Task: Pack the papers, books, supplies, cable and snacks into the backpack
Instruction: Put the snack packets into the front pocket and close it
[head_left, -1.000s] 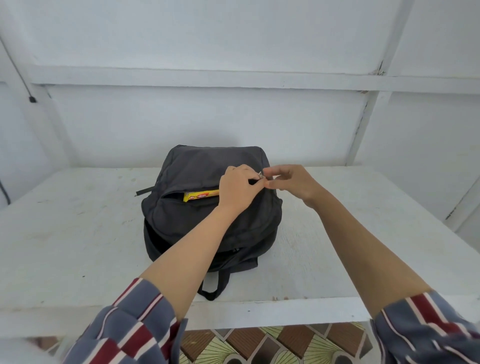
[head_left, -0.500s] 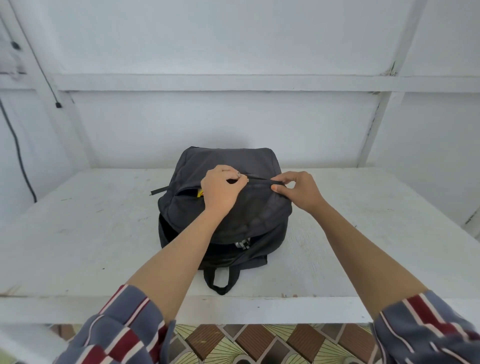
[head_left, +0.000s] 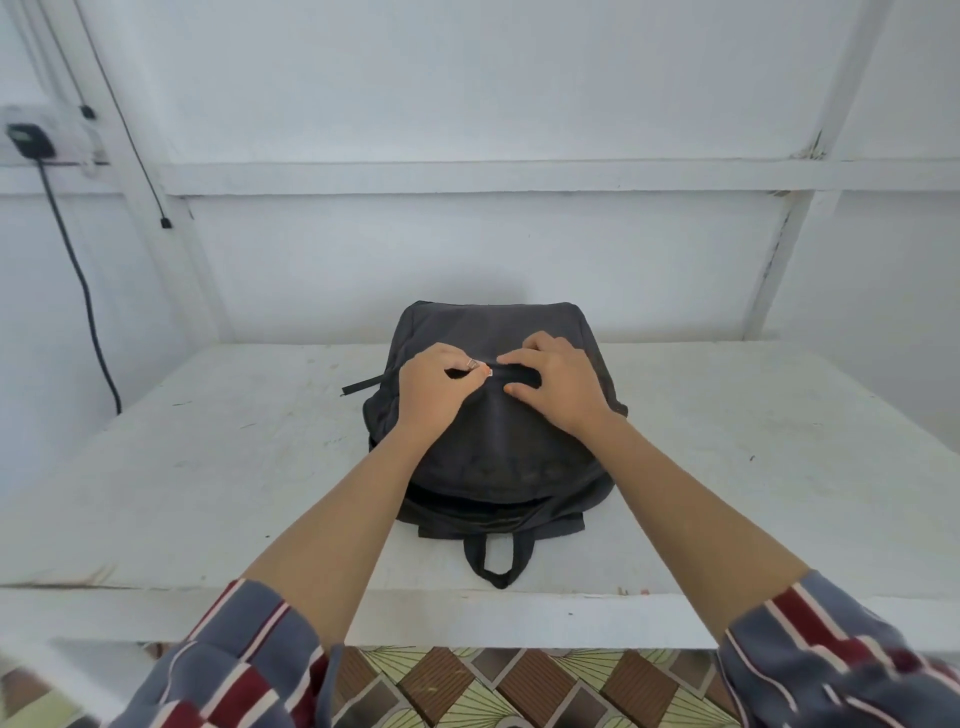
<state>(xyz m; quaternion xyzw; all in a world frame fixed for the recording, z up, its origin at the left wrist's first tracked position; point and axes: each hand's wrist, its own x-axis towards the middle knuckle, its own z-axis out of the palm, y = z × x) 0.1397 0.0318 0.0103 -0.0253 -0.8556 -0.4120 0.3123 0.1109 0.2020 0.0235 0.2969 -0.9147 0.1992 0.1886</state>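
Pinching the small metal zipper pull (head_left: 471, 364) between thumb and curled fingers, your left hand (head_left: 434, 389) sits on top of the dark grey backpack (head_left: 493, 452). Your right hand (head_left: 563, 392) rests just beside it on the same fabric, fingers loosely spread, thumb and forefinger apart, gripping nothing. The backpack lies flat in the middle of the white tabletop (head_left: 208, 467), its far end near the back edge and its carry loop (head_left: 498, 564) reaching toward the front edge.
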